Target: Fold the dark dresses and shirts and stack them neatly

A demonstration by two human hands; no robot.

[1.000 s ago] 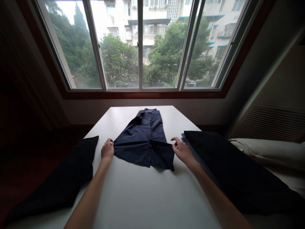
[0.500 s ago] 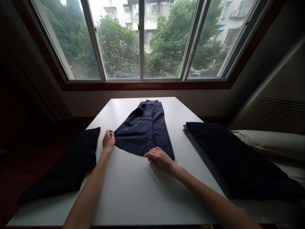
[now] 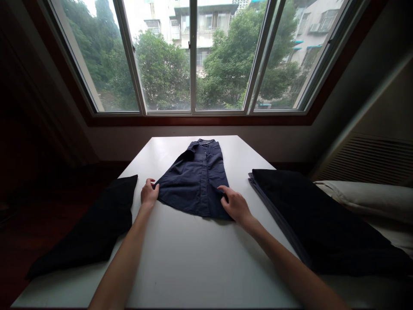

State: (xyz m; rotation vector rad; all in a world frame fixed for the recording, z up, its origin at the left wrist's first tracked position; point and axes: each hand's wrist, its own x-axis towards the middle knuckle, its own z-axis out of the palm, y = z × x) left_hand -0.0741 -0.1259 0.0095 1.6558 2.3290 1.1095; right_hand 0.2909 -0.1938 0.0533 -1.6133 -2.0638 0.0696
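Observation:
A dark navy shirt (image 3: 193, 178) lies on the white table, its collar toward the window and its hem toward me. At the shirt's lower left corner, my left hand (image 3: 150, 193) pinches the fabric between thumb and fingers. My right hand (image 3: 235, 206) is over the lower right part of the shirt, thumb and index finger curved around a gap, near a raised fold of cloth. Whether its fingers grip any fabric is too small to tell.
Black folded cloth (image 3: 93, 224) lies over the left side of the white table (image 3: 180, 267). A stack of dark folded garments (image 3: 316, 215) covers the right side, with a cream fabric roll (image 3: 368, 193) beyond it. A window (image 3: 193, 56) stands behind.
My right hand has moved right and slightly away from me, from the middle of the hem to the shirt's right part. My left hand stays at the left corner. The view has shifted slightly.

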